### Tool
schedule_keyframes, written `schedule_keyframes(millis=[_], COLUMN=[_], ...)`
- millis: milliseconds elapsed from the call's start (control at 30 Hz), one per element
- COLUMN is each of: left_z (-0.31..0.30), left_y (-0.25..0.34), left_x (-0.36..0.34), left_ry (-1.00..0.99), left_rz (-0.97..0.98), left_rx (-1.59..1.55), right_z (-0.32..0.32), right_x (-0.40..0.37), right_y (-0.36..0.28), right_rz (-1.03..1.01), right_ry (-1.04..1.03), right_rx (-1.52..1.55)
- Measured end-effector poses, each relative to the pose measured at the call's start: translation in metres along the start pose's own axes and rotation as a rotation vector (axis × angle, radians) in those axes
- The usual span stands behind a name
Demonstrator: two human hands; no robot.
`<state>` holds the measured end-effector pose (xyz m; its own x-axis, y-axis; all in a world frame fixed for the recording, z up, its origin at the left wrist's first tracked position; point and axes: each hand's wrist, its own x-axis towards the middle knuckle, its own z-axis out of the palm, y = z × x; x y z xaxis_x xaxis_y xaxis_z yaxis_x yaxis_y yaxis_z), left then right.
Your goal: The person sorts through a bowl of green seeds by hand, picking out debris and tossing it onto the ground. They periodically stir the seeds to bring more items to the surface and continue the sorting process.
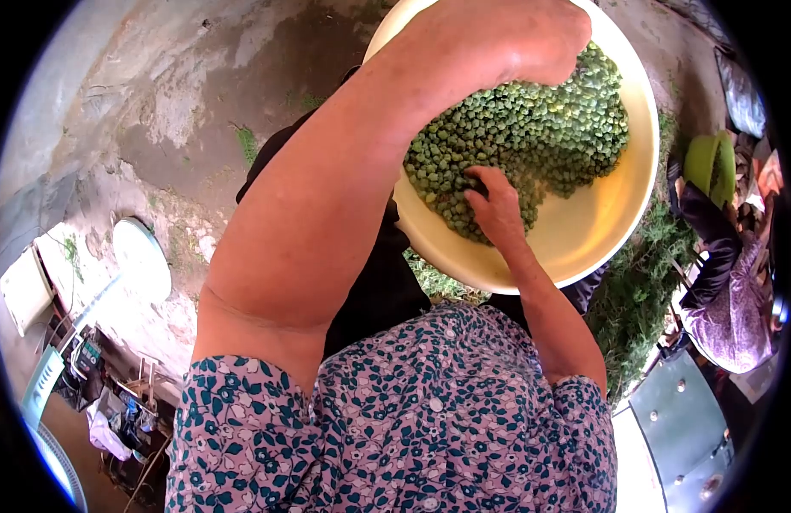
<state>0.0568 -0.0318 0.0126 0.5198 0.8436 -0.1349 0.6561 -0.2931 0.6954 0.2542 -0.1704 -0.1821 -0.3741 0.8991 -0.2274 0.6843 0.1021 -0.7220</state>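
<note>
A wide pale-yellow basin [613,231] holds a thick layer of small round green berries [575,120] that look like green peppercorns. Bare basin floor shows at the lower right. My left hand [545,43] is over the far part of the basin, wrist bent; its fingers are hidden behind the back of the hand, so what it holds cannot be seen. My right hand [500,209] rests on the berries nearer me, its thumb and forefinger apart and the fingertips touching the heap. Nothing shows gripped between those fingers.
Leafy green cuttings [639,316] lie on the ground right of the basin. Beyond them are a green bowl [710,167] and another person in a purple patterned garment [737,299]. At left stand a round white-topped stool [141,259], a fan [49,462] and clutter.
</note>
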Motion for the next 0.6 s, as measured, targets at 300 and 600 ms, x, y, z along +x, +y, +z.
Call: schedule_keyframes(millis=[300, 600], left_z=[0.002, -0.001], left_y=[-0.002, 0.003], left_x=[-0.002, 0.003], left_ry=[-0.014, -0.095], left_rz=[0.011, -0.023], left_rx=[0.083, 0.159], right_z=[-0.023, -0.022], right_x=[-0.021, 0.022], right_y=[0.002, 0.017], right_rz=[0.084, 0.221], right_ry=[-0.044, 0.043], right_rx=[-0.055, 0.119])
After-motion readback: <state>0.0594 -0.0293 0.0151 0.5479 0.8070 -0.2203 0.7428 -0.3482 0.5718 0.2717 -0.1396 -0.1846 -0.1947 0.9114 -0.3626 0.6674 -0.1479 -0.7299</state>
